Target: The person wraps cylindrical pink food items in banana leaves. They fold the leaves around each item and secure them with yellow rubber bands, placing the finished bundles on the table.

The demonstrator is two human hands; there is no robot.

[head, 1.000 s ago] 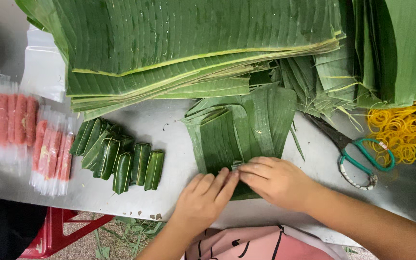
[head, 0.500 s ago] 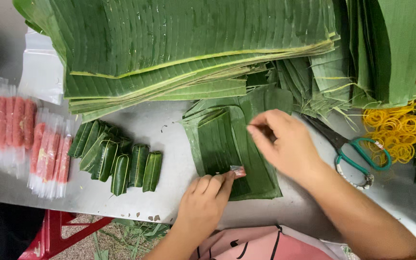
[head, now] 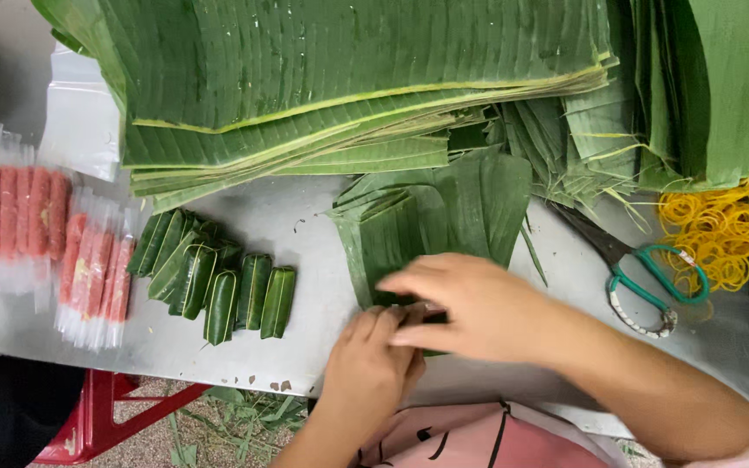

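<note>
Green banana-leaf piece (head: 431,230) under both hands: left hand (head: 370,364) and right hand (head: 470,303) pinch its near edge; uneven pressure could tear it along the grain.

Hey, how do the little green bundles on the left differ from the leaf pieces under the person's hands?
The wrapped bundles are rolled into short, closed packets; the cut leaf pieces lie flat and open in a stack. The bundles sit in a loose pile with nothing touching them, while the left hand and right hand rest on the near edge of the leaf pieces. Both are green banana-type leaf on the grey table.
</note>
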